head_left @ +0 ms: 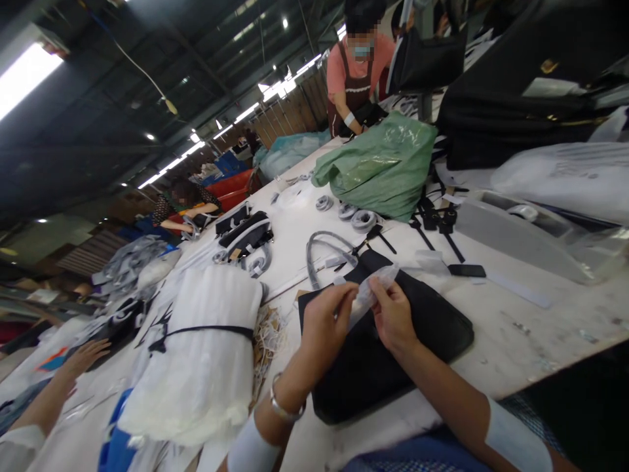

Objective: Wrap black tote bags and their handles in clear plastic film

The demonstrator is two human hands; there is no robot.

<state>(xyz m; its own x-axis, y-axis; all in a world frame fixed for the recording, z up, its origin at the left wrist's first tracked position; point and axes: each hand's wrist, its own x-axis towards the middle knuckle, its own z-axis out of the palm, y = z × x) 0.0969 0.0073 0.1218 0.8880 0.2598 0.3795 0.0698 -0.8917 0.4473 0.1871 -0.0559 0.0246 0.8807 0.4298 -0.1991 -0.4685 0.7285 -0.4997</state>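
Note:
My left hand (pixel 327 324) and my right hand (pixel 393 314) are raised together over a black bag (pixel 432 334) that lies flat on the white table (pixel 515 341). Both hands pinch a small clear plastic wrapper (pixel 366 295) between fingers and thumbs. A silver bracelet circles my left wrist. A grey strap handle (pixel 319 249) curves on the table just beyond the bag.
A white tied bundle (pixel 206 354) lies to the left, with another person's hand (pixel 83 357) beyond it. A green plastic bag (pixel 383 164) sits further back. A grey tray (pixel 521 236) stands at right. A person in a pink top (pixel 354 78) works at the far end.

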